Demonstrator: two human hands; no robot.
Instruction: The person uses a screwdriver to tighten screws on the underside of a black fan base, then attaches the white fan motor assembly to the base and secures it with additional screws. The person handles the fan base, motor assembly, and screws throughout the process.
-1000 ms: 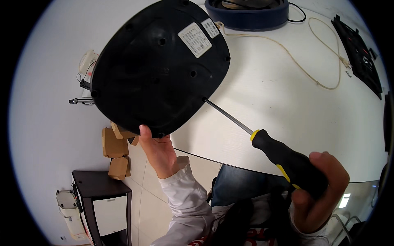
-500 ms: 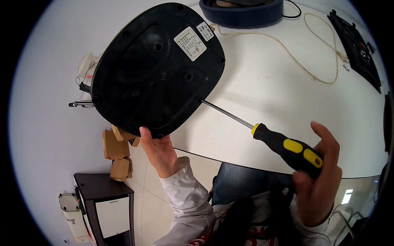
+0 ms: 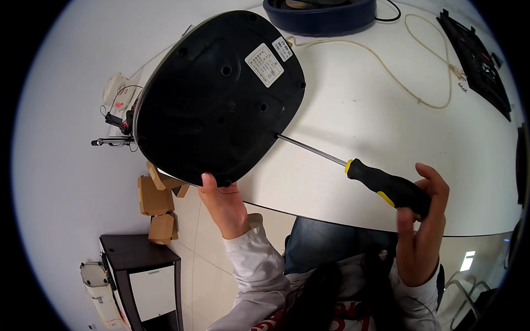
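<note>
I watch from afar, and my view is looking down at a white table, which fills the middle and right of the frame; its dark-lined front edge bends below. The black base is in the upper left of the centre, tilted up, its underside with recessed holes and two white labels toward me. The left hand grips its lower rim: the thumb presses on the near face, but the other fingers are mostly hidden behind, so I cannot tell how they stand. The right hand, at the lower right, pinches the handle end of a black and yellow screwdriver between thumb and fingers, with the forefinger raised away. The screwdriver tip meets a hole at the base's right edge.

On the table a navy blue oval appliance stands at the top; a cream cord curves toward some small screws, just beside an open black case at the upper right. At the left I see the pale wall, cardboard boxes and, lower, a dark cabinet with white front, on the tiled floor.
</note>
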